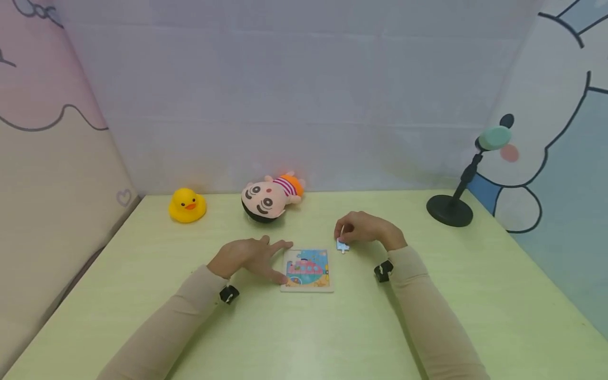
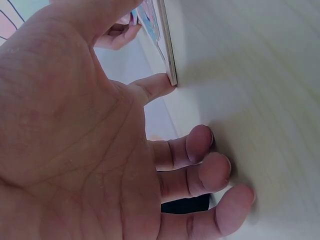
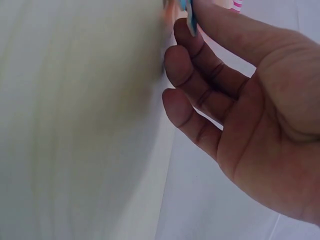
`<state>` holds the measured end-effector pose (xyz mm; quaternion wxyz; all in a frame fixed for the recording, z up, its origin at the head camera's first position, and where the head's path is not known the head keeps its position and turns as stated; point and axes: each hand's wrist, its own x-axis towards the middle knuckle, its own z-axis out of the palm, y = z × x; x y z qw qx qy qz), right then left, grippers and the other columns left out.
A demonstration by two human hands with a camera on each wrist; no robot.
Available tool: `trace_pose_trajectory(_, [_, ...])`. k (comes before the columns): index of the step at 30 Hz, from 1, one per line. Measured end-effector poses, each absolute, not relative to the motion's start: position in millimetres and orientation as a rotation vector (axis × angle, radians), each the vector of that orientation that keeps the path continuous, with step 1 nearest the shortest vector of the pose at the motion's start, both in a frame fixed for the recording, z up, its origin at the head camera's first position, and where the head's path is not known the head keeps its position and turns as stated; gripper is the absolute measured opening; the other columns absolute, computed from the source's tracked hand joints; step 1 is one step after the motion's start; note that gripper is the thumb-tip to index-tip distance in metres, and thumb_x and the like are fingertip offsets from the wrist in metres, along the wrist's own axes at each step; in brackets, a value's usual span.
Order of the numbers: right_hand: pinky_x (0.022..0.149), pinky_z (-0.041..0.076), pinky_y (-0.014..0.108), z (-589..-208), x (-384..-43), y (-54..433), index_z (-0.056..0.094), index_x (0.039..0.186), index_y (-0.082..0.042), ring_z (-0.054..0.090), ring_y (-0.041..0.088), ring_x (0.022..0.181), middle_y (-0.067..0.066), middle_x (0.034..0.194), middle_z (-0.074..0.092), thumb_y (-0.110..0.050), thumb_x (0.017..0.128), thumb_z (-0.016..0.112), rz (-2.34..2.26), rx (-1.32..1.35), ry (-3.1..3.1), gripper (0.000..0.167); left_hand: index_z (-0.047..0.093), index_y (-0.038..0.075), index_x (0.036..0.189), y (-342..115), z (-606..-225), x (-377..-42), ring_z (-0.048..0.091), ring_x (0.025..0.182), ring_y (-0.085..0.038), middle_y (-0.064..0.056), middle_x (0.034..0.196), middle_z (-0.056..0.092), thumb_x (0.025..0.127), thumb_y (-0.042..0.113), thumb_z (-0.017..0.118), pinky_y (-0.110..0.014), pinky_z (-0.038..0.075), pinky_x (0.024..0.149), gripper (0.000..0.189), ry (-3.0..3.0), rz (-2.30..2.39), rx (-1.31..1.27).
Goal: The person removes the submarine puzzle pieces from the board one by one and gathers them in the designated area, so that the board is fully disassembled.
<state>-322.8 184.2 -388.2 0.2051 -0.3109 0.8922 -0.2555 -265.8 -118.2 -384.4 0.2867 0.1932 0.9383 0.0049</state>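
The puzzle board [image 1: 307,290] is set midway between the left and right edges of the bench [image 1: 304,338]; most of its picture appears filled in. Its side toward the bench's left edge is touched by the spread left hand [image 1: 252,257], in which nothing is gripped. A loose piece [image 1: 342,247], nearer the bench's right edge, is pinched in the right hand [image 1: 368,228]; at least that piece seems left to be fitted.

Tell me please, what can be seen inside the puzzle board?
Inside the puzzle board is a mainly pink and blue picture. The thumb of the left hand covers a little of the board's left edge; what lies beneath cannot be seen.
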Motion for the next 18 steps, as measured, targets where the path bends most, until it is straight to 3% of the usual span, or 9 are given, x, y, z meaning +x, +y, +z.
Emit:
trace_pose_trajectory(8, [0.081,0.044,0.036,-388.0,-324.8,182.9,0.071,0.106,-0.013,0.056,0.014,0.081,-0.001,0.092,0.068,-0.014,0.098,0.066,-0.674,-0.851,2.532,0.01,0.023,0.039,0.158,-118.7,-381.6,-264.0,0.055,0.111,-0.037,-0.02,0.148,0.039,0.081,0.074,0.064,-0.06,0.043,0.095,0.093,2.511,0.023,0.518])
trace_pose_trajectory(18, [0.07,0.046,0.03,-381.4,-320.3,165.5,0.071,0.11,-0.012,0.056,0.013,0.077,0.001,0.092,0.066,-0.011,0.099,0.064,-0.644,-0.979,2.508,0.013,0.02,0.039,0.159,-117.6,-380.1,-264.2,0.054,0.114,-0.037,-0.02,0.15,0.037,0.081,0.075,0.061,-0.059,0.043,0.096,0.095,2.493,-0.01,0.493])
